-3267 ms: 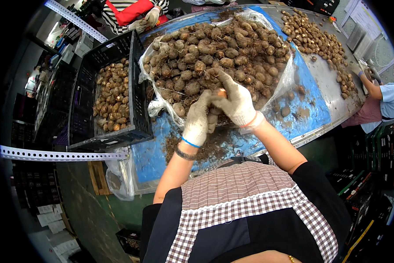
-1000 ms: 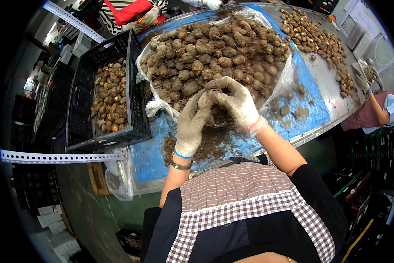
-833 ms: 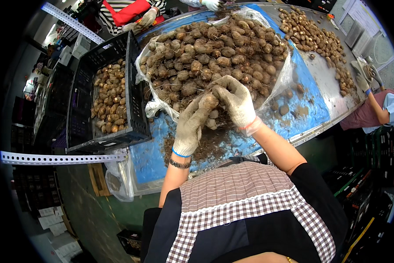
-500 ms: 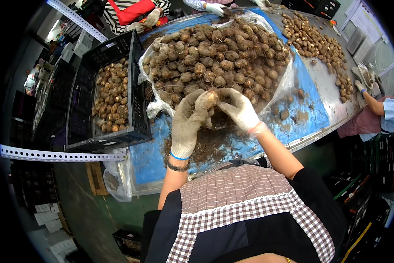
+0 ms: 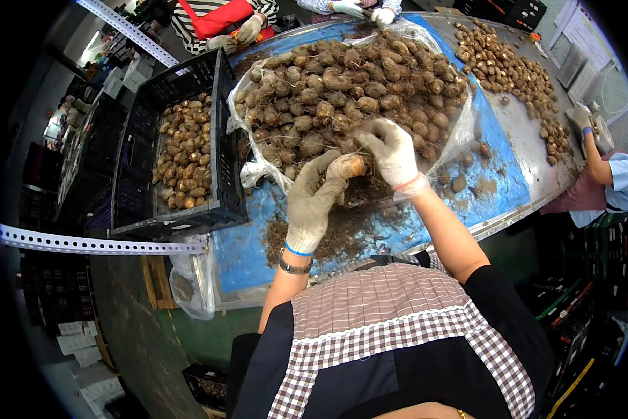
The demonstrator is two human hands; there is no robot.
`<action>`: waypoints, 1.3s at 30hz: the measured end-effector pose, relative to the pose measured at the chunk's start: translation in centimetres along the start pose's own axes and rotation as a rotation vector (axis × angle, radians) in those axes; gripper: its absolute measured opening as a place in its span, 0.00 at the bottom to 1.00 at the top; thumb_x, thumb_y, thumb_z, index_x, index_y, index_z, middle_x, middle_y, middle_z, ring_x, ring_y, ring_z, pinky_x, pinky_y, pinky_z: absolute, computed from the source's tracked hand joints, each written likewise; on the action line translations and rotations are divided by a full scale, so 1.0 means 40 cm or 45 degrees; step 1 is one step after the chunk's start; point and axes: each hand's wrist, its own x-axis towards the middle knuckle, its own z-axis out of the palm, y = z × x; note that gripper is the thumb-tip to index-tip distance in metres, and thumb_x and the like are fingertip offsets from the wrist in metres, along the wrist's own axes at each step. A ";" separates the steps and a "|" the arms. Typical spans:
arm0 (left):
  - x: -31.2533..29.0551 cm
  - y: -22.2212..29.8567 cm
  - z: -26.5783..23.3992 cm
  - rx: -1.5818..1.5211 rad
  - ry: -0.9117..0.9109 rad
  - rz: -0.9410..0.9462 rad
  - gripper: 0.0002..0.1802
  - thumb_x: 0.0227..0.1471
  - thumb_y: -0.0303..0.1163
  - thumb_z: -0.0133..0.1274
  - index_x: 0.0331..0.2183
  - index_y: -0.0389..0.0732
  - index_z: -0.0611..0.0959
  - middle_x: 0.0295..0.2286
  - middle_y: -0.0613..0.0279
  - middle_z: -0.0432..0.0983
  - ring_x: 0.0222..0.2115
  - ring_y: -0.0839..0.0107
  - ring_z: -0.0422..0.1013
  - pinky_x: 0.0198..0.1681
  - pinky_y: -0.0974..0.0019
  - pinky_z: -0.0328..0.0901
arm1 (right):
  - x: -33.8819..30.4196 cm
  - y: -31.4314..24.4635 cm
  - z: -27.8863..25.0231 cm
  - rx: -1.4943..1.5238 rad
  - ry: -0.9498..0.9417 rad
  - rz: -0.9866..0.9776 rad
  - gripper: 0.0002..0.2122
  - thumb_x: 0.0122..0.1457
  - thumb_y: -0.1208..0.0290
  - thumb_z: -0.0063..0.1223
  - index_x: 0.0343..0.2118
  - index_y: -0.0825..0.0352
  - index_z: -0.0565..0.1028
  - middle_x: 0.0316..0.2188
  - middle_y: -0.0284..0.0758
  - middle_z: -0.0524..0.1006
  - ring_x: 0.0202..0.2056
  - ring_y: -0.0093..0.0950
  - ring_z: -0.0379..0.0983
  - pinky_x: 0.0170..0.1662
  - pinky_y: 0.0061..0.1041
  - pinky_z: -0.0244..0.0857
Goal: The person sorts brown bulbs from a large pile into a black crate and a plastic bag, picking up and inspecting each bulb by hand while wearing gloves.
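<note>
My left hand [image 5: 312, 199], in a soiled pale glove, is closed round a small taro corm [image 5: 358, 165] whose pale orange end points right. Just right of that end, my gloved right hand [image 5: 392, 152] is bent with its fingertips pinched together; anything between them is too small to make out. Beyond both hands rises a large heap of hairy brown taro corms [image 5: 328, 98] on a clear plastic sheet [image 5: 256, 171]. Dark root scraps and soil [image 5: 328, 234] lie on the blue table cover [image 5: 247, 258] beneath my hands.
At left stands a black crate [image 5: 174, 227] holding cleaner taro corms [image 5: 182, 157]. More corms [image 5: 509, 66] spread over the metal table at the far right. Gloved co-workers' hands [image 5: 249, 29] work across the table, and another person [image 5: 610, 178] stands at the right. A perforated metal rail [image 5: 104, 244] runs at left.
My right hand has come off the corm and moved right and upward, its fingers drawn together. My left hand still holds the corm, with its orange end now turned to the right.
</note>
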 end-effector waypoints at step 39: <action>0.044 -0.090 0.009 1.237 0.511 0.710 0.15 0.60 0.43 0.44 0.35 0.44 0.78 0.24 0.49 0.76 0.26 0.50 0.74 0.35 0.54 0.67 | -0.088 -0.048 0.076 -0.462 0.008 -0.472 0.20 0.52 0.69 0.58 0.48 0.70 0.72 0.16 0.41 0.73 0.18 0.40 0.72 0.20 0.36 0.63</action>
